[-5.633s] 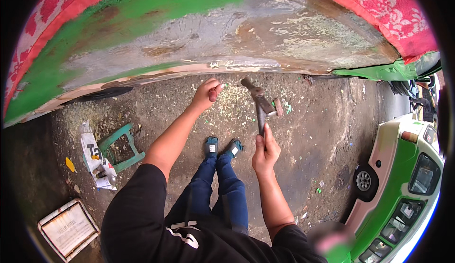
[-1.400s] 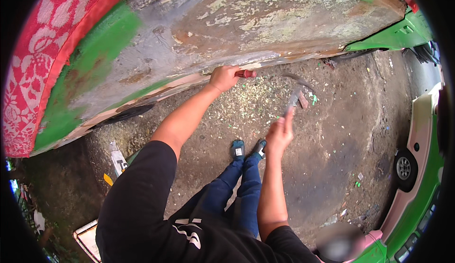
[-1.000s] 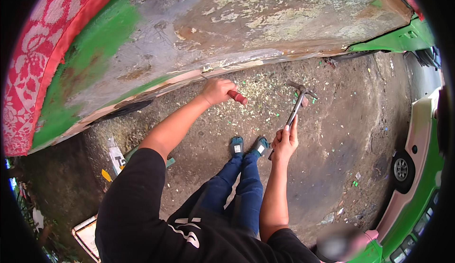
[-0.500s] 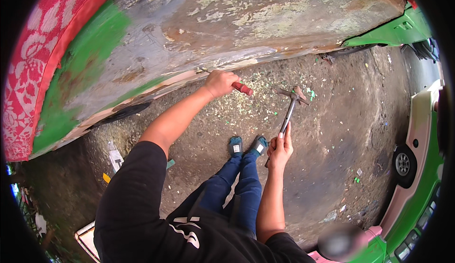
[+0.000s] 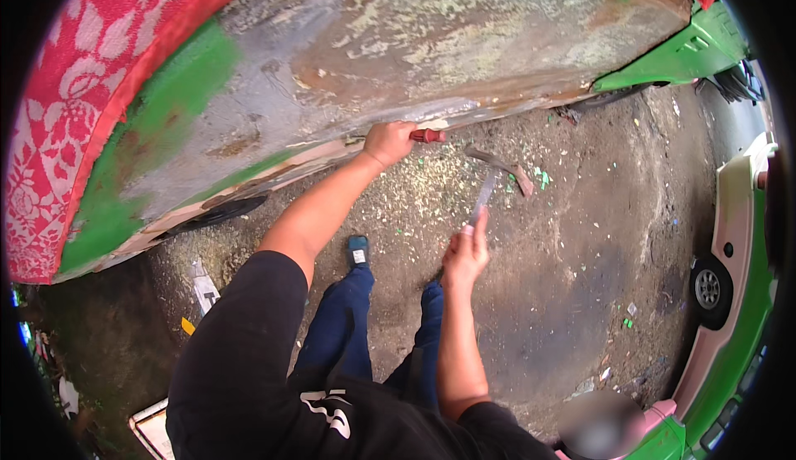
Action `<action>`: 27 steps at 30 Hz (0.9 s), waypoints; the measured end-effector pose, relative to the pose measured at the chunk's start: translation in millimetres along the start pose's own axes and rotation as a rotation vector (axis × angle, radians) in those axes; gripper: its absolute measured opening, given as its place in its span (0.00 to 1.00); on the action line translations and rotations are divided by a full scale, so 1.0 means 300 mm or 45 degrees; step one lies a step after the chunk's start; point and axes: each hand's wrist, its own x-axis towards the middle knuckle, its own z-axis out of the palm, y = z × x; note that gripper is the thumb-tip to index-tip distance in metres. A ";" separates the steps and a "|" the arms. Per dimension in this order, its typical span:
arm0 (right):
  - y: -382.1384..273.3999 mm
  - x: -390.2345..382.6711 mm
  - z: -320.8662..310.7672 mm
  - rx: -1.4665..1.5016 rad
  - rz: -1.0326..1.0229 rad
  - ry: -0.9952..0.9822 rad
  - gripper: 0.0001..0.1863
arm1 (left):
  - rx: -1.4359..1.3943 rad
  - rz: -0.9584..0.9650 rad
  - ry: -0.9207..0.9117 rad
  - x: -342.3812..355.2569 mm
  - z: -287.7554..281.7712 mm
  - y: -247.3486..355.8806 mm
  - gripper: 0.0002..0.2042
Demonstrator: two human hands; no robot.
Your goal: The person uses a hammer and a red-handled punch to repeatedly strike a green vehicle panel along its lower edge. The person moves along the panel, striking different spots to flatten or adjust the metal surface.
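My left hand (image 5: 388,144) is closed round a screwdriver with a red handle (image 5: 429,136). Its handle end sticks out to the right of my fist, and its shaft and tip are hidden now. The fist is at the lower edge of a worn vehicle panel (image 5: 398,54), patched with grey, brown and pale flaking paint. To the right and nearer to me, my right hand (image 5: 467,259) grips a hammer (image 5: 487,186) by its grey handle. The hammer head, slightly blurred, points away from me, a little right of the screwdriver handle and apart from it.
Paint flakes litter the ground (image 5: 547,269) below the panel. A red floral cloth (image 5: 75,104) covers the panel's left end. At far right stands a green and pink vehicle with a wheel (image 5: 709,289). A flat pale tool (image 5: 203,286) lies on the left. A blurred round shape (image 5: 601,425) is lower right.
My right hand and the hammer have moved left, toward the screwdriver. The screwdriver handle now lies more level. My feet have shifted apart, the left one moving leftward.
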 end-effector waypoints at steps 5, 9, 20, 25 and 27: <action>0.101 0.040 -0.033 -0.292 -0.095 -0.102 0.27 | 0.016 0.137 -0.108 -0.036 0.045 0.001 0.06; 0.016 -0.035 0.021 0.084 -0.084 0.243 0.26 | -0.018 0.160 -0.106 -0.051 0.037 -0.005 0.06; 0.074 -0.043 0.053 0.083 0.050 0.161 0.27 | -0.121 0.023 -0.195 -0.054 0.032 -0.029 0.07; 0.125 -0.013 0.001 -0.042 0.049 0.004 0.28 | -0.102 0.099 -0.192 -0.057 0.017 -0.005 0.06; 0.030 -0.048 0.027 0.268 0.005 0.314 0.27 | -0.097 0.100 -0.193 -0.047 -0.003 -0.002 0.06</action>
